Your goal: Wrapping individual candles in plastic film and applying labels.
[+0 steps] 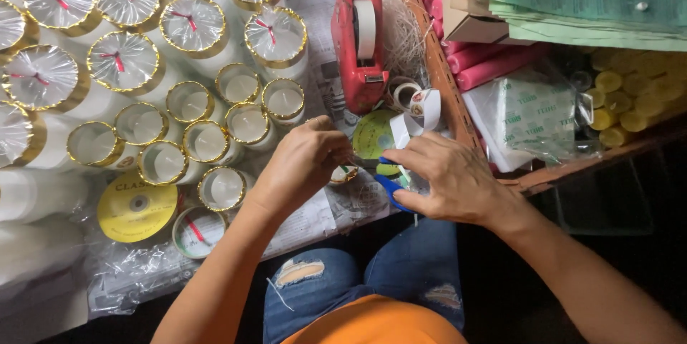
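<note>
**Two hands meet over a small gold-rimmed candle beside a red tape dispenser**

The left hand (304,161) curls its fingers narrowly around a small round candle (344,173) with a shiny gold rim, which sits low on the newspaper-covered work surface (315,219), mostly hidden by the knuckles. The right hand (447,179) lies just beside it, fingers bent and pinched near a strip of white tape (415,119) that loops upward; blue-handled scissors (390,190) show beneath its palm. Whether the right fingers actually grip the strip cannot be told. Behind the hands stands a glossy red plastic tape dispenser (358,43) with a white roll. To the left, waxy white candles in gold bands (207,140) cluster, some capped with crinkled clear film (193,23). A flat yellow ribbon spool (136,207) lies nearby.
</note>
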